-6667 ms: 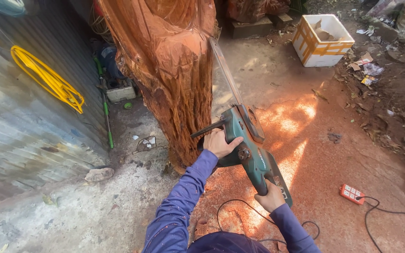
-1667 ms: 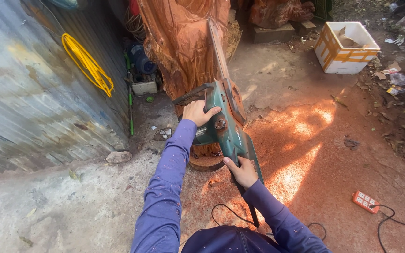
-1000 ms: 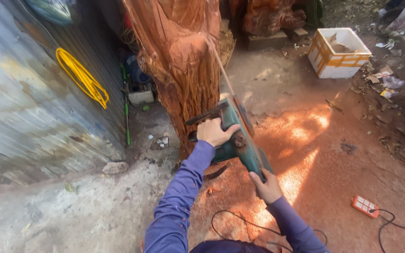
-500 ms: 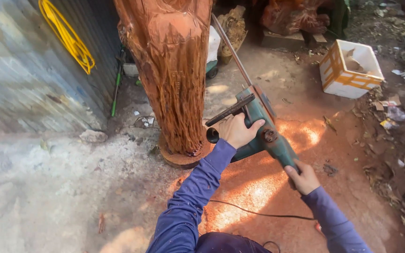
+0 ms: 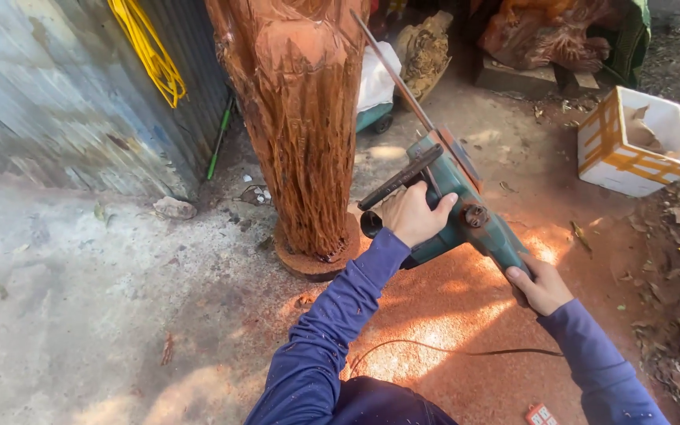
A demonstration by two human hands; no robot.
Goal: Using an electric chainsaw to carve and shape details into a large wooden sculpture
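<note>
Firmly: left hand (image 5: pixel 415 214) wrapped around front handle of green chainsaw (image 5: pixel 458 208), right hand (image 5: pixel 542 285) clenched on rear grip; bar beside carved red trunk (image 5: pixel 301 118). White-orange crate (image 5: pixel 631 142) upper right; yellow cord (image 5: pixel 151 51) on metal wall.

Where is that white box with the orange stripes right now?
In the head view the white box sits on the ground at the upper right, beyond the green chainsaw and just right of the carved wood pieces.
</note>
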